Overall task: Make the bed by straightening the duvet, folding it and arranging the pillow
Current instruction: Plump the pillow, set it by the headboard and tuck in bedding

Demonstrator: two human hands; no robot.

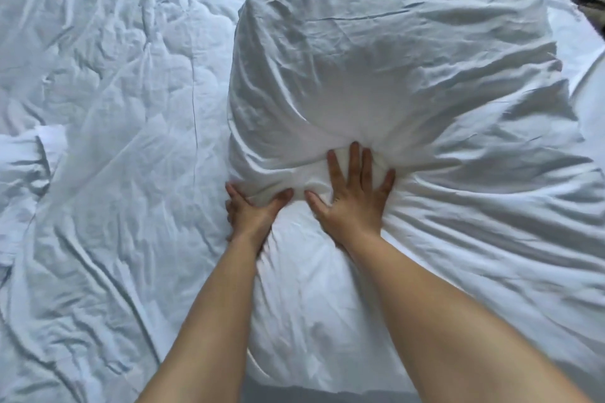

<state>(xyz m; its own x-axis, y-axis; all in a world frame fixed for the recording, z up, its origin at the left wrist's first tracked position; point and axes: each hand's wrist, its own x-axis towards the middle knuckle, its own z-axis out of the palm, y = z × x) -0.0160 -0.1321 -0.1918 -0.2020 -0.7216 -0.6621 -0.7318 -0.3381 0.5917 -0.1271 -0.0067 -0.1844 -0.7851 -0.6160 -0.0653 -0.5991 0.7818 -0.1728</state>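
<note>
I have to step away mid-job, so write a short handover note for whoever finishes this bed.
Right hand: flat, fingers spread, pressing into the pillow.
Left hand: gripping the pillow's near left edge, thumb on top.
The pillow lies puffed on the bed's right half; the duvet is spread to its left, creased.
Done: duvet laid out roughly.
Left: smooth and fold the duvet, finish placing the pillow.

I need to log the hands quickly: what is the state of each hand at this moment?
Left hand: thumb on top, fingers wrapped round the near-left edge of the pillow, gripping it.
Right hand: open, fingers spread flat, pressing down on the pillow.
</note>
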